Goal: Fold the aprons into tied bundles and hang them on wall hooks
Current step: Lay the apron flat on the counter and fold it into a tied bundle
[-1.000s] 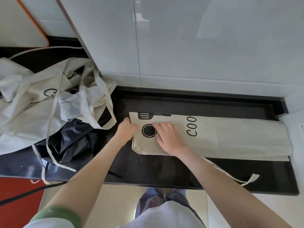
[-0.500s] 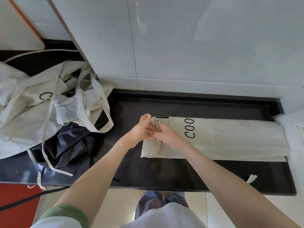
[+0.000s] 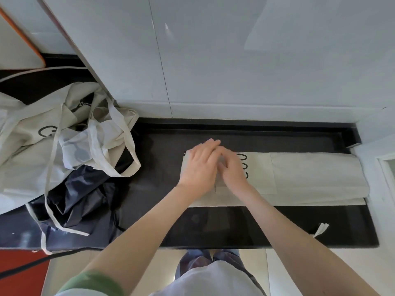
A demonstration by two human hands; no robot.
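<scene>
Pressing down, my left hand (image 3: 199, 169) lies flat on the turned-over end of the folded apron (image 3: 310, 174), its fingers (image 3: 210, 146) straight and close together, pointing away from me. My right hand (image 3: 234, 170) sits just right of it, touching it. Its fingers tuck under the left ones and blur, so I cannot tell whether they pinch the cloth or lie loose.

Half a second ago both hands pinched that end up off the surface; now it is down flat. A second ago a spatula and ring print showed here. Now only slivers of the black letters (image 3: 243, 165) peek out past my right knuckles.

Beyond them the apron runs rightward as a long flat strip on the black counter (image 3: 154, 167). Nearer me, far right of the fingers, a strap tip (image 3: 320, 229) rests by the counter's front edge. Well left of my fingers a heap of loose aprons (image 3: 32, 150) lies over dark cloth (image 3: 85, 195).
</scene>
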